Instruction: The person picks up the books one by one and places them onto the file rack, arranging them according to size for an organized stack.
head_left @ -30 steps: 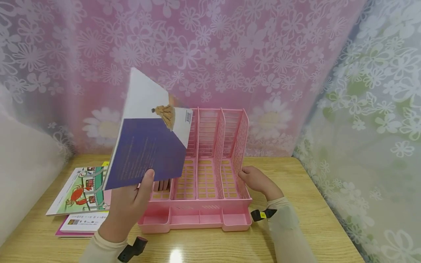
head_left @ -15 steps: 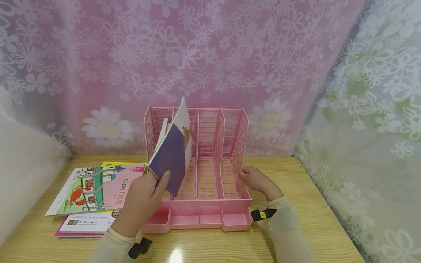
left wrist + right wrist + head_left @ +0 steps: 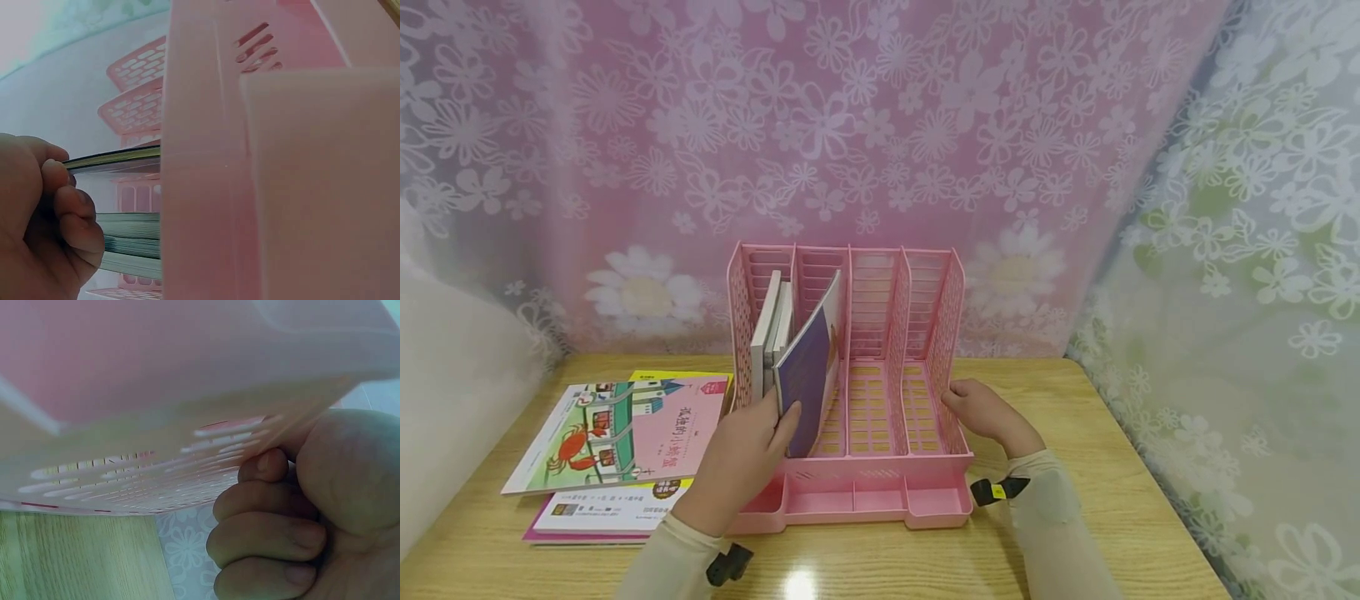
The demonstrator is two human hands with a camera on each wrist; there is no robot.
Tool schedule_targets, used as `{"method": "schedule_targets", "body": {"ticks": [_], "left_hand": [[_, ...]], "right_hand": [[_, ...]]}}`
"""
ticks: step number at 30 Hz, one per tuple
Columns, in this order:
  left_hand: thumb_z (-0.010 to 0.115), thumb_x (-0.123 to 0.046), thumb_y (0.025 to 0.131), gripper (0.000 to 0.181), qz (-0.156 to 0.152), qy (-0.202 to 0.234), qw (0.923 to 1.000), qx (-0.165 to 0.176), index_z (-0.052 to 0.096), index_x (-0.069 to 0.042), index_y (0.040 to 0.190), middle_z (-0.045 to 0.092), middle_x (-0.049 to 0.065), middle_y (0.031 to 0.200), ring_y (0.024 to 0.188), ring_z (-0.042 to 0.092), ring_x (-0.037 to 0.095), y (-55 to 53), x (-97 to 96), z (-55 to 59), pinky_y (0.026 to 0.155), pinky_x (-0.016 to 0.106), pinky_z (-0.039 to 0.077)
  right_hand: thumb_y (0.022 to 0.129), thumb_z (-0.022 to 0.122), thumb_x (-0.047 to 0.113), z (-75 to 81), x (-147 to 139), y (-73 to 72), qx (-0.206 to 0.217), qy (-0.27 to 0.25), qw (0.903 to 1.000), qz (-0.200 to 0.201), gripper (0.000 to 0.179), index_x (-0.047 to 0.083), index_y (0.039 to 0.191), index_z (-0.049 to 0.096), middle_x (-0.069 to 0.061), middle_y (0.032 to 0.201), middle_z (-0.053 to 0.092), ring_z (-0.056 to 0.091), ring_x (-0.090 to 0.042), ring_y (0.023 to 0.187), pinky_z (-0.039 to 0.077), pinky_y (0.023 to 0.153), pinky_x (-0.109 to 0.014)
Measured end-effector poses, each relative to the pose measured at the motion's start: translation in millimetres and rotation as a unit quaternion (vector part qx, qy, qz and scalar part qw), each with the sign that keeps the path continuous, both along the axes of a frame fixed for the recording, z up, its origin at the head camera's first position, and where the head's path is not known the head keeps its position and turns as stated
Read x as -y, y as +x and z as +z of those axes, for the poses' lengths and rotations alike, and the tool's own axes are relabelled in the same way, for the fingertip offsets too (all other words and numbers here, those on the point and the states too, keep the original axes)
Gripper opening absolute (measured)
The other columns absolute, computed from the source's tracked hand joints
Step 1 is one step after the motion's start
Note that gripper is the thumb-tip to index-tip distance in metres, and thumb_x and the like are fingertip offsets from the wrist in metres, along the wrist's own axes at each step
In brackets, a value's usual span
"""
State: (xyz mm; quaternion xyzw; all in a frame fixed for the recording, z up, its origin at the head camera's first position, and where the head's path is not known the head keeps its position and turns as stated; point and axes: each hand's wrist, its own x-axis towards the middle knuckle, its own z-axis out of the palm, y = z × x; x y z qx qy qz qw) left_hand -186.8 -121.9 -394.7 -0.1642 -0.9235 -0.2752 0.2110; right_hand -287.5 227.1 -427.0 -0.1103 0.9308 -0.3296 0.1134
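Note:
My left hand (image 3: 741,462) pinches the near edge of a thin purple-and-white book (image 3: 805,379). In the head view the book stands tilted in the second slot from the left of a pink file rack (image 3: 880,468). The left wrist view shows the thumb and curled fingers (image 3: 78,219) on the book's edge (image 3: 115,159). Several white books (image 3: 767,329) stand in the leftmost slot, just left of it. My right hand (image 3: 992,417) grips the rack's right side panel; in the right wrist view its fingers (image 3: 265,534) are curled at the perforated panel (image 3: 187,462).
A pile of books lies left of the rack, topped by a picture book (image 3: 658,433) with a red crab. Small open trays (image 3: 940,498) run along the rack's front. The wooden table (image 3: 1075,500) ends at a flowered curtain (image 3: 880,125) behind.
The left hand has brought the purple-and-white book from in front of the rack rightward and down into the second slot, turning it edge-on. The right hand stays on the side panel.

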Motion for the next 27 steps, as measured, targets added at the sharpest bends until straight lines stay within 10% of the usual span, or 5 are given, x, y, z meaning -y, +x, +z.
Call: {"method": "schedule_targets", "body": {"ticks": [8,18,27], "left_hand": [[0.060,-0.022,0.105,0.017,0.018,-0.024,0.9990,0.034,0.057,-0.006,0.101,0.047,-0.004,0.060,0.052,0.047,0.013,-2.6,-1.0,-4.1,0.054,0.033,0.045],[0.067,-0.030,0.101,0.026,-0.026,-0.033,0.9914,0.124,0.062,-0.009,0.116,0.066,-0.001,0.075,0.060,0.055,0.007,0.5,8.2,7.8,0.058,0.030,0.047],[0.073,-0.032,0.096,0.040,-0.037,-0.063,0.9946,0.074,0.048,-0.025,0.066,0.034,-0.015,0.053,0.048,0.033,0.003,12.6,18.4,25.8,0.048,0.024,0.027]], "right_hand": [[0.109,0.044,0.021,-0.2,0.4,0.0,0.002,0.004,1.0000,-0.001,0.036,0.001,0.118,0.072,-0.006,0.094,0.067,0.055,-0.023,0.088,0.045,0.081,-0.043],[0.109,0.043,0.021,-0.9,1.0,-0.3,0.004,0.004,1.0000,0.000,0.032,0.001,0.100,0.068,-0.001,0.072,0.040,0.044,-0.019,0.070,0.040,0.072,-0.038],[0.109,0.044,0.022,-1.1,1.5,0.0,0.006,0.008,0.9999,-0.005,0.033,0.000,0.101,0.067,-0.003,0.076,0.046,0.046,-0.019,0.074,0.040,0.073,-0.039]]}}
